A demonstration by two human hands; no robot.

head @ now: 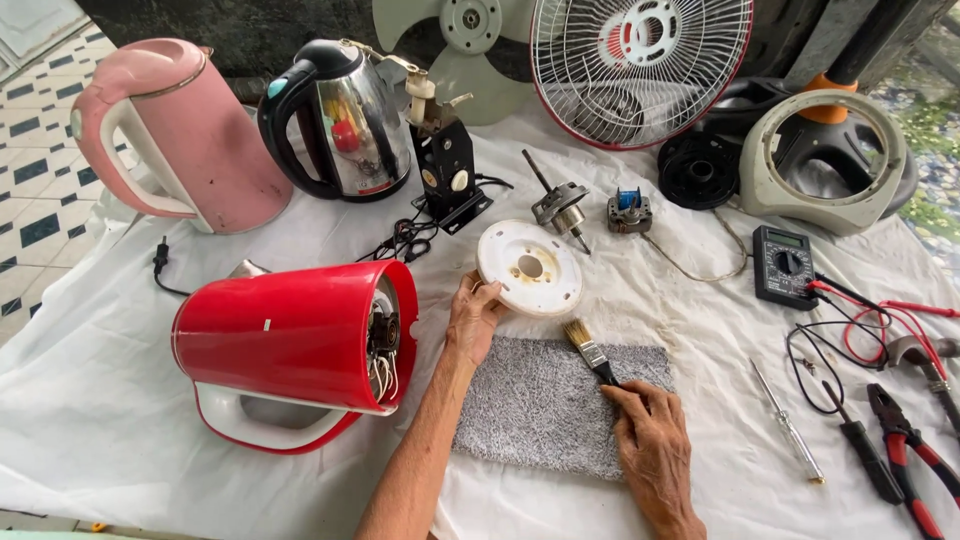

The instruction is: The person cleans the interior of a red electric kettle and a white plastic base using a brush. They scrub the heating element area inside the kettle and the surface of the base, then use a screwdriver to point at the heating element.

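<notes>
Red plastic electric kettle [285, 335] lies on its side on the white cloth-covered worktop [90, 420], open bottom facing right, wiring and heater terminals exposed. So the base is already off.

Left hand [475, 318] has that round white plastic base plate [530, 267], fingers wrapped on its near edge, plate tilted up just right of the kettle's open end. It looks yellowed around the centre hole.

Right hand [652, 432] has its fingers closed on the black handle of a small flat paintbrush [590, 350], bristles pointing at the plate's lower edge, close to it; I can't tell whether they touch. Both sit over a grey carpet-like mat [545, 405].

My read: teardown done, cleaning barely started, reassembly all left.

Nearby, untouched: long screwdriver [790, 425], red-handled pliers [905, 450], black multimeter [785, 262].
</notes>
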